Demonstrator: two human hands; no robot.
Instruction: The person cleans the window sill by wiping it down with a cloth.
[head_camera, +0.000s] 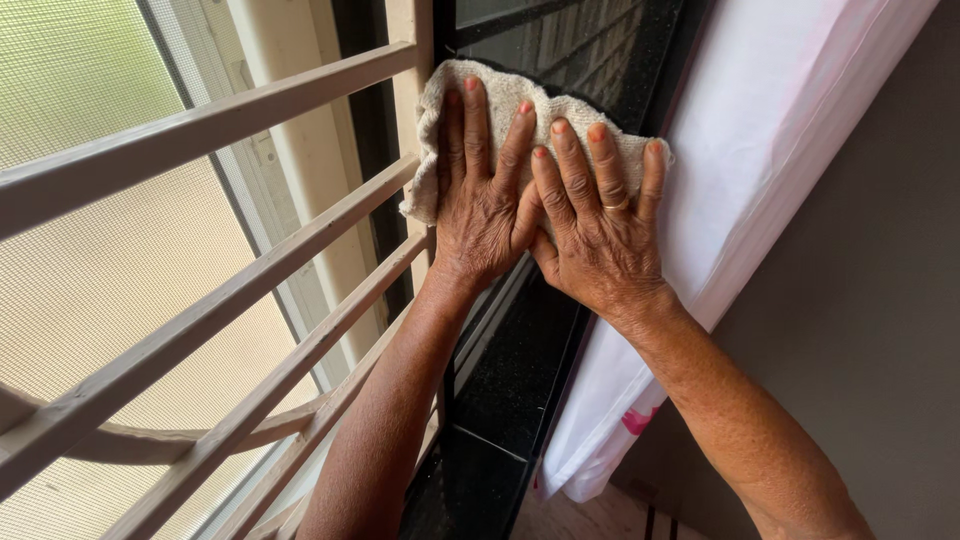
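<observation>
From the head view, we press our left hand (484, 205) and right hand (598, 225) flat, fingers spread, grip released, on a beige terry cloth (520, 110) lying on the black polished stone sill (520, 370). It could slide off the sill's edge. Cream metal window bars (230, 300) crowd the left; a white curtain (760, 150) hems the right.
</observation>
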